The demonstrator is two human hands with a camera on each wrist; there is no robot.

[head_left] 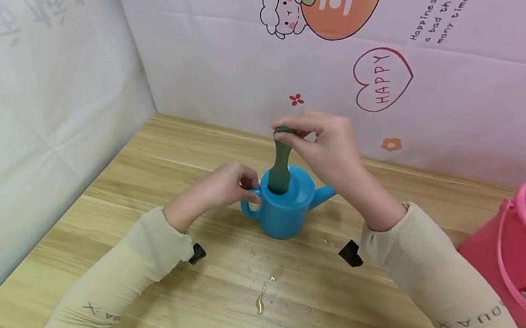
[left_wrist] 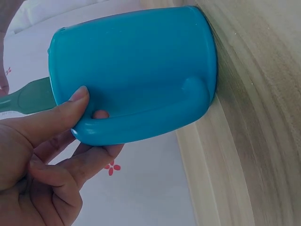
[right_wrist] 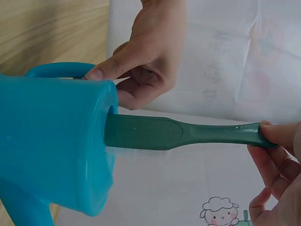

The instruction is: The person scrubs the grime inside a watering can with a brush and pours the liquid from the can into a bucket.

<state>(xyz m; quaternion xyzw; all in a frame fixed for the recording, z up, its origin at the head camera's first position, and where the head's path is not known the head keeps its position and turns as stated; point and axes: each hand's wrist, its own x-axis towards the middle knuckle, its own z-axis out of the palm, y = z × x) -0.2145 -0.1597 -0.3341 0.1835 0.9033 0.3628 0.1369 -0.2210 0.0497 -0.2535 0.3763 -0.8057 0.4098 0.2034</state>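
A blue watering can (head_left: pixel 282 218) stands upright on the wooden table, its spout pointing right. At its handle, my left hand (head_left: pixel 229 184) grips the upper part between thumb and fingers; the grip shows closely in the left wrist view on the can's handle (left_wrist: pixel 141 125). My right hand (head_left: pixel 329 145) pinches the top end of a dark green, flat long-handled tool (right_wrist: pixel 146 133). The tool stands nearly upright in the opening on the can's top. Its lower end is hidden inside the can, so its kind cannot be told.
A pink bucket (head_left: pixel 491 243) with a handle stands at the right. Small wet spots (head_left: pixel 261 300) lie on the table (head_left: pixel 220 316) in front of the can. A printed white sheet (head_left: pixel 226 68) hangs behind the table, and another pale sheet (head_left: pixel 46 114) hangs at the left.
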